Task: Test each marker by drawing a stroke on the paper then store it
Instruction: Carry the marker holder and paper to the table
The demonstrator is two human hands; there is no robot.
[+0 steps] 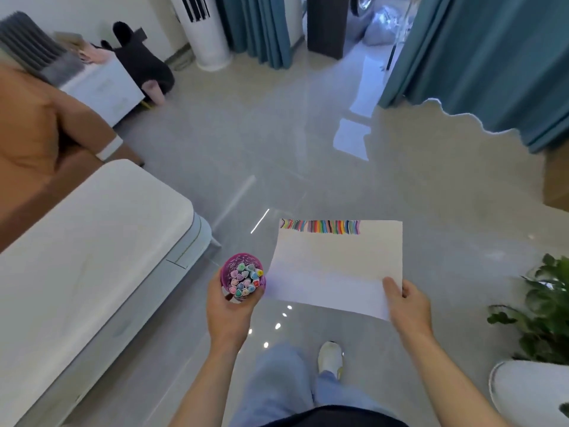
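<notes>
I stand on a shiny grey floor. My left hand (229, 309) grips a purple mesh cup (243, 274) from below and the side. Several markers (244, 280) stand upright in the cup, their heart-shaped coloured caps facing me. My right hand (406, 303) pinches the near right corner of a white sheet of paper (335, 266), thumb on top. The sheet is held roughly flat in the air. A row of several short coloured strokes (321, 226) runs along its far edge.
A white bed or mattress (86, 257) lies at the left with a brown sofa (34, 149) behind it. A potted plant (542, 306) in a white pot stands at the right. Teal curtains (480, 57) hang at the back. My leg and white shoe (330, 357) are below.
</notes>
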